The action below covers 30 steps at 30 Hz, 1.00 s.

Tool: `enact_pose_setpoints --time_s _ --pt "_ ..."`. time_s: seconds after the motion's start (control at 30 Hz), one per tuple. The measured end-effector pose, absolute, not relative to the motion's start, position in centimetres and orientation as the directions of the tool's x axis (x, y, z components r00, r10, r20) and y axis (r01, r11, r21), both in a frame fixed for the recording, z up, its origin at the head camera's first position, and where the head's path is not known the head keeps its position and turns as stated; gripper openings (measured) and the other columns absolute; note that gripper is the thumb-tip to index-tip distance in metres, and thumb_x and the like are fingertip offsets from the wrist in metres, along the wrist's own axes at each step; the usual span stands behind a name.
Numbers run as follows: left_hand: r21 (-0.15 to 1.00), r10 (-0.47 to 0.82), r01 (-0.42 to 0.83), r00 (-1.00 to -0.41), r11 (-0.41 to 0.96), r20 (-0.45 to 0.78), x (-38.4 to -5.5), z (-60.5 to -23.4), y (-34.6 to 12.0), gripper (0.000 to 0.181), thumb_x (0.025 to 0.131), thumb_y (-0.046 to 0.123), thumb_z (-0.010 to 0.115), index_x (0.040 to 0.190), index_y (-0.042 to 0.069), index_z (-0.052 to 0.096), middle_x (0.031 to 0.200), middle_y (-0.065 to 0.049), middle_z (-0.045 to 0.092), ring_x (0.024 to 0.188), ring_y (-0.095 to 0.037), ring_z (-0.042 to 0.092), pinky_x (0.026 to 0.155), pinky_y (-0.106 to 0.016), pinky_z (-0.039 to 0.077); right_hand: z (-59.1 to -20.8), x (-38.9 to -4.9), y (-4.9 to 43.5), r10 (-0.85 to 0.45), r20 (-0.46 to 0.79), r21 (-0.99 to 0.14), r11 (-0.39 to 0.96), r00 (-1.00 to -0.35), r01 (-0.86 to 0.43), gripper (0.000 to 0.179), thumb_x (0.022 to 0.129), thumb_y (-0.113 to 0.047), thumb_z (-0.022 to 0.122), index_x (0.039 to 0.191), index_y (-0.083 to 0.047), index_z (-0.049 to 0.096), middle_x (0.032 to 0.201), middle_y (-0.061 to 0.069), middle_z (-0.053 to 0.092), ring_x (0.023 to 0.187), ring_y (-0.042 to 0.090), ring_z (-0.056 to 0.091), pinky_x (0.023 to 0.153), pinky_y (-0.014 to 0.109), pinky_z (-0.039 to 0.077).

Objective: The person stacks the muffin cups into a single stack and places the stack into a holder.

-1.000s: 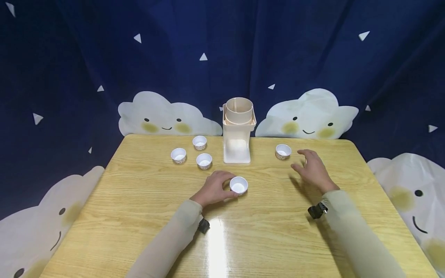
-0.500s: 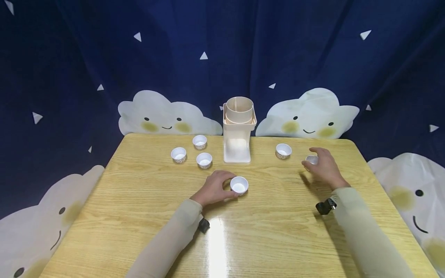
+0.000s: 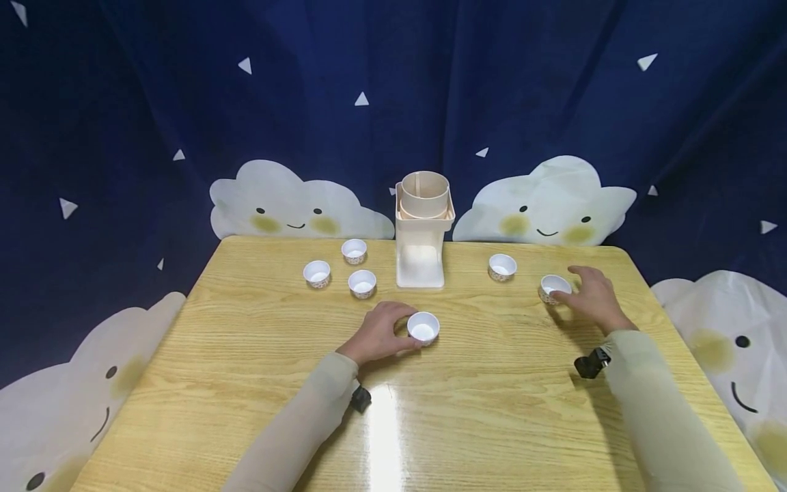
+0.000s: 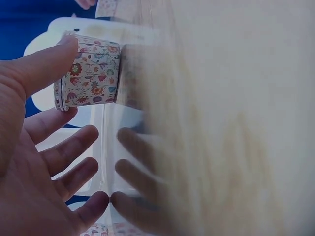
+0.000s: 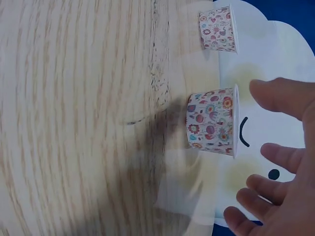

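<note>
In the head view my left hand pinches a small white-lined paper baking cup between thumb and forefinger, mid-table. The left wrist view shows the flower print on this cup and a doubled rim; the other fingers are spread apart from it. My right hand is beside another paper cup at the right, fingers loosely spread. In the right wrist view a gap lies between that hand and the upright cup. A further cup stands to its left.
A cream plastic holder with a round tube on top stands at the table's back edge. Left of it are three more paper cups. A dark blue curtain with cloud pictures hangs behind the wooden table.
My right hand has moved to the right and back from the cups, and the rightmost cup, earlier mostly hidden by it, is now in view. The left hand and its cup stay in place.
</note>
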<state>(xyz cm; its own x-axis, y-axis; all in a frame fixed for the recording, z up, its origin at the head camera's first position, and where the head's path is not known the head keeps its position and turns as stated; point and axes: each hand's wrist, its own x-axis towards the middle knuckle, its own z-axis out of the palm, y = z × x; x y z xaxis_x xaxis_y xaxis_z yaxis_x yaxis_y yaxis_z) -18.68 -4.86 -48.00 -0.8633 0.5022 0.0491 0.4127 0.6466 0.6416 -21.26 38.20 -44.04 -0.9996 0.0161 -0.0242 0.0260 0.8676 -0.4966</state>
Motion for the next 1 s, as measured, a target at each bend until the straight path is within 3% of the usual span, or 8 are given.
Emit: enact_pose_setpoints --time_s 0.3,1.0 --pt "0.632 0.505 0.423 -0.861 0.649 0.058 -18.6 -47.9 -4.8 0.056 0.080 0.041 0.080 0.129 0.020 0.064 0.135 -0.005 0.064 0.134 -0.030 0.048 0.109 -0.058 0.037 -44.8 -21.5 38.6 0.053 -0.140 -0.479 0.870 -0.989 0.115 0.091 0.090 -0.041 0.067 0.147 0.016 0.026 0.146 0.044 0.028 0.134 0.061 0.023 0.107 0.070 0.026" --pt "0.643 0.504 0.415 -0.862 0.643 0.052 -18.7 -47.7 -5.0 0.052 0.079 0.039 0.081 0.126 0.020 0.066 0.133 -0.003 0.065 0.133 -0.030 0.050 0.108 -0.059 0.037 -45.4 -21.4 38.4 0.079 -0.165 -0.508 0.848 -0.983 0.154 0.090 0.091 -0.047 0.066 0.146 0.013 0.030 0.145 0.044 0.028 0.131 0.062 0.025 0.100 0.070 0.031"
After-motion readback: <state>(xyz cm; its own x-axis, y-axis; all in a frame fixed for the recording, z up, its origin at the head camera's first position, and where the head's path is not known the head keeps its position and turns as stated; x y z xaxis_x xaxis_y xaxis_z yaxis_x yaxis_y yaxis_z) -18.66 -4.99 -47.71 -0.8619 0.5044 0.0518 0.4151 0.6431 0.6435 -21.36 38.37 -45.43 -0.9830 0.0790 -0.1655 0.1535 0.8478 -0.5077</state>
